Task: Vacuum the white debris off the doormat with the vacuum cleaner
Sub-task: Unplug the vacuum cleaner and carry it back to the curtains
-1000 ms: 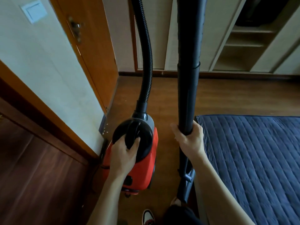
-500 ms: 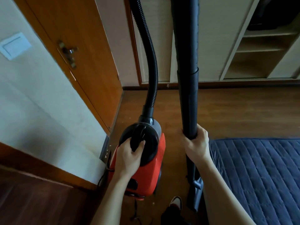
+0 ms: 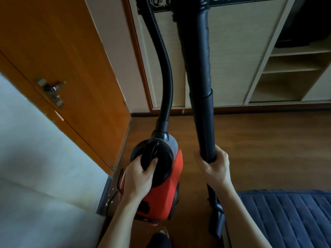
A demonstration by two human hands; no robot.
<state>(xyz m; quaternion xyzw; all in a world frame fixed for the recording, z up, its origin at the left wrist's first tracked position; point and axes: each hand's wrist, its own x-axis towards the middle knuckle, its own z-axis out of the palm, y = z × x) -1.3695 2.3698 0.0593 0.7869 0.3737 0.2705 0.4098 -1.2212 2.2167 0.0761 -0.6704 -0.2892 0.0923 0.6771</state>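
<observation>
Two hands busy. Left hand [image 3: 138,178] wraps black handle [image 3: 150,156] on red vacuum cleaner [image 3: 161,196], by wall [image 3: 44,167], near white bits [image 3: 109,196]. Right hand [image 3: 215,167] hugs hard tube [image 3: 202,113]. Body likely heavy; lift by handle. Hose [image 3: 166,68] bendy.

Red-orange vacuum cleaner [image 3: 161,196] with black lid, black ribbed hose [image 3: 165,68], navy quilted doormat [image 3: 290,219], orange-brown door [image 3: 59,56], brown wood floor [image 3: 268,149].

The person moves on toward the far wall, taking the vacuum [image 3: 161,194] and wand [image 3: 204,122] along. The mat [image 3: 286,221] falls back to the near right, with more bare floor [image 3: 268,149] beyond it. The door [image 3: 62,59] on the left and shelves [image 3: 290,68] come closer. The white specks [image 3: 109,196] by the door frame now lie beside the vacuum's near half.
</observation>
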